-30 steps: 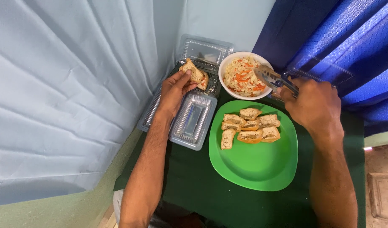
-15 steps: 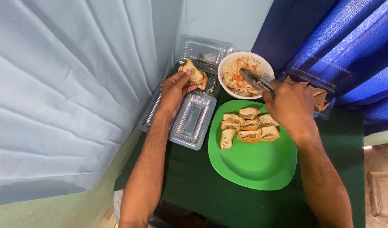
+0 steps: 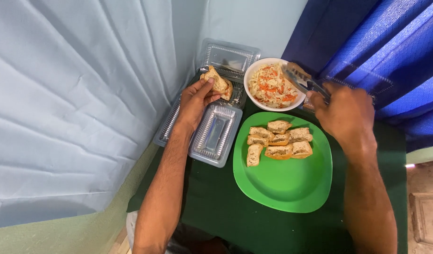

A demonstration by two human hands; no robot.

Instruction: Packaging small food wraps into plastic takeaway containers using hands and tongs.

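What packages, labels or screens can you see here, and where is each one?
Open clear plastic clamshell container: left of the green plate, ribbed, rectangular.
Second clear clamshell container: behind it by the wall, beside the white bowl, lid up.
No labels, signs or screens visible.

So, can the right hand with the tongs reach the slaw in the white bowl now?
Probably yes. The right hand holds metal tongs whose tips are already over the shredded slaw in the white bowl, and nothing lies between them.

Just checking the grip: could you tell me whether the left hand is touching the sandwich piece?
Touching: the head view shows the left hand with its fingers closed on the sandwich piece.
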